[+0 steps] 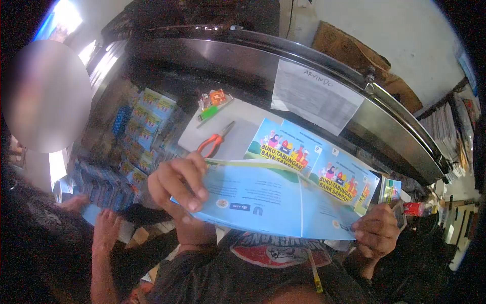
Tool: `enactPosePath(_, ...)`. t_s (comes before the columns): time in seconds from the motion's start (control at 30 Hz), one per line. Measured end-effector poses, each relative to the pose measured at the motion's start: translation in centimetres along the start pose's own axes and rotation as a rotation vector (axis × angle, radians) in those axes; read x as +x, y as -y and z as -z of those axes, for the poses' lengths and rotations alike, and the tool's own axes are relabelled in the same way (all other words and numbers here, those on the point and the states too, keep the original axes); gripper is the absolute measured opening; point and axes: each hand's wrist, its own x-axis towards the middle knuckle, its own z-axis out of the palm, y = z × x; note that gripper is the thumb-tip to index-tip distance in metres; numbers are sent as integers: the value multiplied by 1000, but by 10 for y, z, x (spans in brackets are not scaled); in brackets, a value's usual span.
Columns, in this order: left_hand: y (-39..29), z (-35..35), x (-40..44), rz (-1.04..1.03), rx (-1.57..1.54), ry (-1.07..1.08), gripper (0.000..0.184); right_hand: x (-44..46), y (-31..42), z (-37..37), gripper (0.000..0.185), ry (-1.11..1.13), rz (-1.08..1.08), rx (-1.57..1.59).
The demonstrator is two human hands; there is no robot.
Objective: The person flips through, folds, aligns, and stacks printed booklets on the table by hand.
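Light-blue printed paper cover with a white dividing line (243, 187): held stretched between both hands | left hand (177, 182): fingers curled, gripping cover's left end | right hand (377, 230): nearly closed, pinching cover's right corner | beyond cover: orange-handled metal pliers (217, 140), blue yellow-lettered booklet covers (281, 149), white handwritten-headed paper sheet (314, 96)

Bold dark letters on yellow spell "BUKU TABUNGAN BANK SAMPAH" on a left cover (283, 147) and a right cover (344, 180), as a white paper (314, 99) bears handwriting that appears to read "ARVINDO." Small print on the raised blue sheet (273, 202) and lettering across a dark shirt (228, 276) are too unclear to read.
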Motion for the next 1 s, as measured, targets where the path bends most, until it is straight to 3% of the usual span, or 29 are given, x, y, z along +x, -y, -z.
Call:
enactPosePath(0.13, -2, 5, 1, 34, -37, 76, 33, -4, -3, -2, 7, -28, 12, -20)
enactPosePath(0.2, -3, -2, -1, 65, 4, -60, 32, -5, -3, -3, 8, -37, 25, -26)
enactPosePath(0.33, -4, 6, 0, 63, 2, -24, 26, -3, -3, -4, 8, -48, 24, -8)
enactPosePath(0.4, -4, 23, 3, 61, -54, 224, 20, -1, -3, -2, 8, -30, 25, -2)
enactPosePath(0.53, -3, 24, 4, 56, -85, 255, 17, 0, 1, -2, 9, -24, 8, -18)
enactPosePath(0.63, -6, 6, 4, 58, -39, 158, 23, -4, -2, -3, 10, -37, 28, -23)
enactPosePath(0.73, -9, -9, 3, 75, 75, -77, 31, -5, -4, 1, 10, -17, 52, -23)
enactPosePath(0.93, -8, -3, 5, 45, 56, 57, 36, -8, -1, 0, 10, -4, 26, -22)
enactPosePath(1.0, -8, -12, 3, 53, 41, -109, 37, -7, 0, 0, 10, -12, 18, -17)
